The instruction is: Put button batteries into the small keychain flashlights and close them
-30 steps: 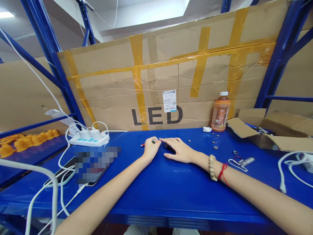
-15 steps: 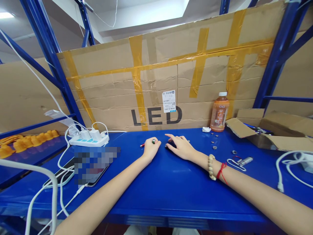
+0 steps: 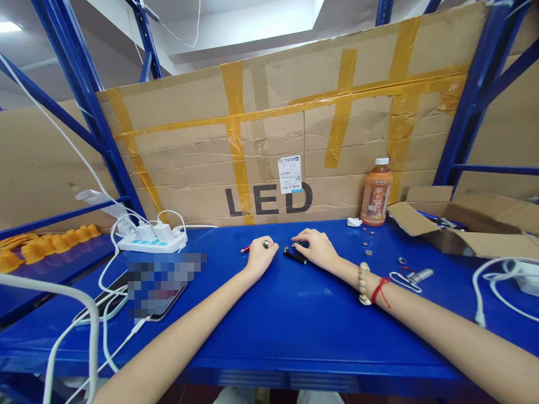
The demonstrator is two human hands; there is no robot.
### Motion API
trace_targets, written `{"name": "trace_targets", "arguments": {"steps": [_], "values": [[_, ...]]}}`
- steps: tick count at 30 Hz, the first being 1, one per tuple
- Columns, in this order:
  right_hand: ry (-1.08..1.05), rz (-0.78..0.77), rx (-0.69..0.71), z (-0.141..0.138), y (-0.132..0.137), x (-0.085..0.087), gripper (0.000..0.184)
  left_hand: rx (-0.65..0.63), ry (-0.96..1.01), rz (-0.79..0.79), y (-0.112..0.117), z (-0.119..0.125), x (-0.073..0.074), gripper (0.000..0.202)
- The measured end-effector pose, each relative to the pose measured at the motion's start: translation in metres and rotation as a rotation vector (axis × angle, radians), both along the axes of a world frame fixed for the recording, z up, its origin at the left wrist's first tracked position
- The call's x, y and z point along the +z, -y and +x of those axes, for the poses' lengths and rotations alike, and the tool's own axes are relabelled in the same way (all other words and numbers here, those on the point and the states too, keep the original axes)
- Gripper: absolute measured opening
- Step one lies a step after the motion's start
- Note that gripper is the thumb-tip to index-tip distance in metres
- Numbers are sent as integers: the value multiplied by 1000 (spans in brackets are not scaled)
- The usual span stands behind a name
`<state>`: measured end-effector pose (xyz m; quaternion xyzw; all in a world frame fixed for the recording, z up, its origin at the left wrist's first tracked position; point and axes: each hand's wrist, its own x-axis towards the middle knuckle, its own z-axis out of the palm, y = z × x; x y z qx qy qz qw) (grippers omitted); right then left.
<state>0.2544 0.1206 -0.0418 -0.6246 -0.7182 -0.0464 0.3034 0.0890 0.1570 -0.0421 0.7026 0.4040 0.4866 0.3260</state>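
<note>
My left hand (image 3: 260, 257) rests on the blue tabletop, closed round a small green cylinder with a silvery end (image 3: 266, 244); most of it is hidden in the fist. A short red cylinder (image 3: 245, 249) pokes out on the hand's left side. My right hand (image 3: 320, 250), with a bead bracelet and red string at its wrist, has thumb and fingers closed about a small dark cylinder (image 3: 300, 243), partly hidden. Between the hands, nearer the right one, a small black cylinder like a mini flashlight (image 3: 295, 256) lies on the table.
Several small metal rings (image 3: 368, 253) and a metal clip (image 3: 405, 281) lie to the right. Behind them stand an orange drink bottle (image 3: 376, 193) and an open cardboard box (image 3: 458, 241). A power strip (image 3: 152, 242), phone (image 3: 170, 303) and white cables occupy the left.
My right hand has shifted slightly right and its outstretched fingers have closed on the small dark cylinder. The black cylinder beneath it is now uncovered. My left hand stays nearly still.
</note>
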Motion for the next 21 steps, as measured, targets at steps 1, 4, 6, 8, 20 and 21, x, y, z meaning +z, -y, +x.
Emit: {"name": "trace_targets", "arguments": {"steps": [1,4,6,8,20,21], "values": [[20,-7,-1,0,0,0,21,-1,-4,3,0,0,0,22],[66,-32,3,-1,1,1,19,-7,-16,11,0,0,0,21],[71,-34,-3,-2,1,1,17,-15,-25,17,0,0,0,21],[58,-36,-15,-2,1,1,17,-24,-33,22,-1,0,0,21],[-57,-42,-47,-2,1,2,13,-49,-65,47,-2,0,-2,21],[-64,-39,-47,-1,0,1,13,-51,-69,50,-2,0,-2,21]]}}
